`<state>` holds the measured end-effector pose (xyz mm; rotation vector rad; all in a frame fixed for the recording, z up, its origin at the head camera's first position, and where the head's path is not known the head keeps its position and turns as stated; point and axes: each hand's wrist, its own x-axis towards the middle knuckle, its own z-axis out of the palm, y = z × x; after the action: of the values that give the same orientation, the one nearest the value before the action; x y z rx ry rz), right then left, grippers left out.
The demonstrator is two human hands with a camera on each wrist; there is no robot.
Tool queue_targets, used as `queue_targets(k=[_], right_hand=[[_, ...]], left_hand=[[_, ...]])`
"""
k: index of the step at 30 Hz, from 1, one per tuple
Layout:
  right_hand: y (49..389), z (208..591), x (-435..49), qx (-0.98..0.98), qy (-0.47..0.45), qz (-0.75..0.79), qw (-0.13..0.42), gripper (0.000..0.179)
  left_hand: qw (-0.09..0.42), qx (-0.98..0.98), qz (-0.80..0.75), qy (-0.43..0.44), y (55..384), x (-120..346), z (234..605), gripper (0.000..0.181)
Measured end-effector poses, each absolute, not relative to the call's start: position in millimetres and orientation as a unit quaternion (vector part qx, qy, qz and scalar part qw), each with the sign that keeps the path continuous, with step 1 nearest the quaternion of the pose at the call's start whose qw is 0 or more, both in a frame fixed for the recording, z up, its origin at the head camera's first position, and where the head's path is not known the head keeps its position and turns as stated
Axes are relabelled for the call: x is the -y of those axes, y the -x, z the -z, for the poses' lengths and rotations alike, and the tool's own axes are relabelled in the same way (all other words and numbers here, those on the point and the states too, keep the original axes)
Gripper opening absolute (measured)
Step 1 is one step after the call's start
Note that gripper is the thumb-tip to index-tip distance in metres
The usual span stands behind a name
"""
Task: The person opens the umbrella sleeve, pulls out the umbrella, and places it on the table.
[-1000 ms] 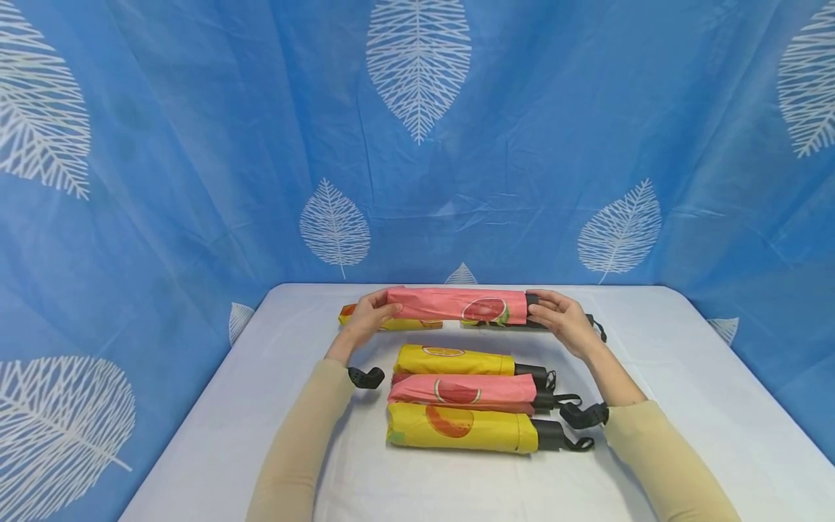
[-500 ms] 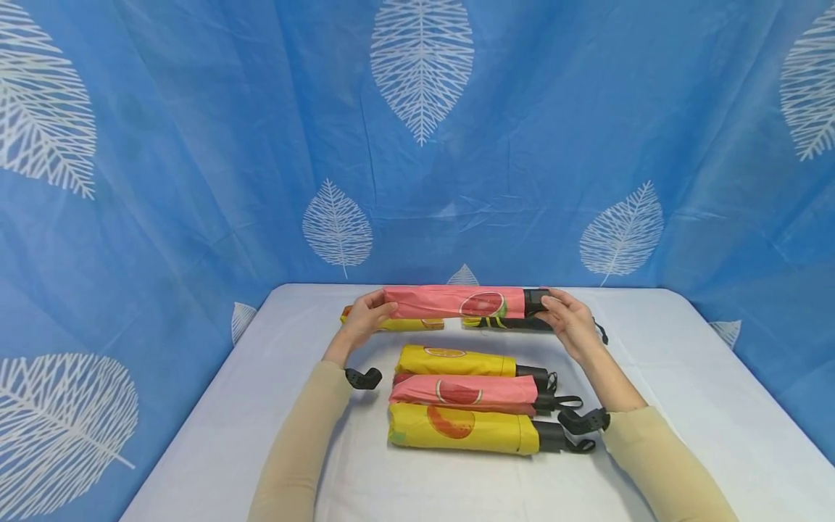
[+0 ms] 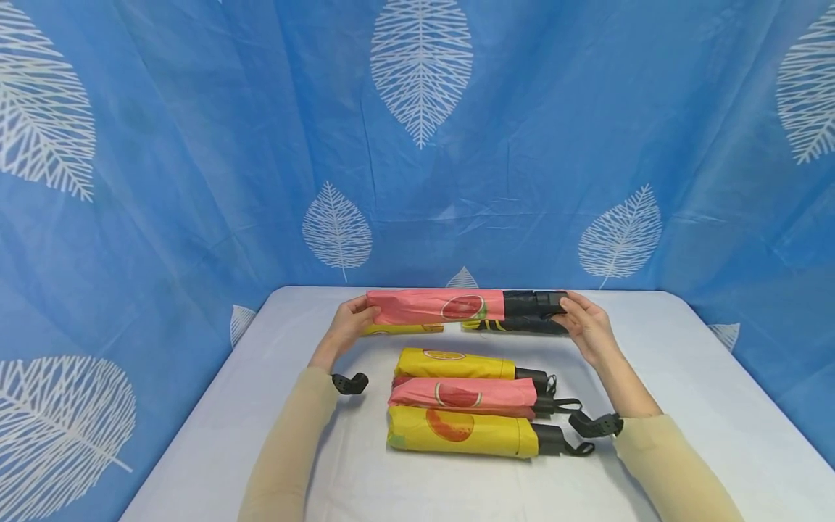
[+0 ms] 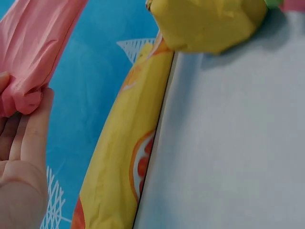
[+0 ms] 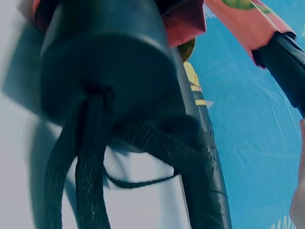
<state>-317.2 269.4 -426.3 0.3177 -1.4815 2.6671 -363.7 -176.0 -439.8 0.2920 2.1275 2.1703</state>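
Observation:
Over the far edge of the table, a pink watermelon-print umbrella cover (image 3: 417,305) is held level, with a black folded umbrella (image 3: 520,304) sticking out of its right end. My left hand (image 3: 342,326) pinches the cover's closed left end; the left wrist view shows the bunched pink fabric between thumb and fingers. At the right, my right hand (image 3: 587,328) grips the umbrella's black handle end. Below them lie a flat yellow cover (image 3: 404,329) and a black folded umbrella with yellow marks (image 3: 531,326), both partly hidden.
Nearer me, several covered umbrellas lie side by side with handles to the right: yellow orange-print (image 3: 457,364), pink watermelon-print (image 3: 459,396) and yellow (image 3: 463,432) at the front. Their black wrist loops (image 3: 579,449) stick out. A blue leaf-print cloth (image 3: 522,145) hangs behind the table.
My right hand has moved right and my left hand left. More of the black umbrella has come out of the pink cover, which has shifted left.

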Motion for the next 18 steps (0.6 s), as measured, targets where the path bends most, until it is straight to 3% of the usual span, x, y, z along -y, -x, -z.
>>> queue_targets(k=[18], right_hand=[[307.2, 431.0, -299.9, 0.487, -0.099, -0.867, 0.043, 0.026]], left_hand=[[0.018, -0.715, -0.698, -0.042, 351.4, 218.7, 444.4, 0.03]])
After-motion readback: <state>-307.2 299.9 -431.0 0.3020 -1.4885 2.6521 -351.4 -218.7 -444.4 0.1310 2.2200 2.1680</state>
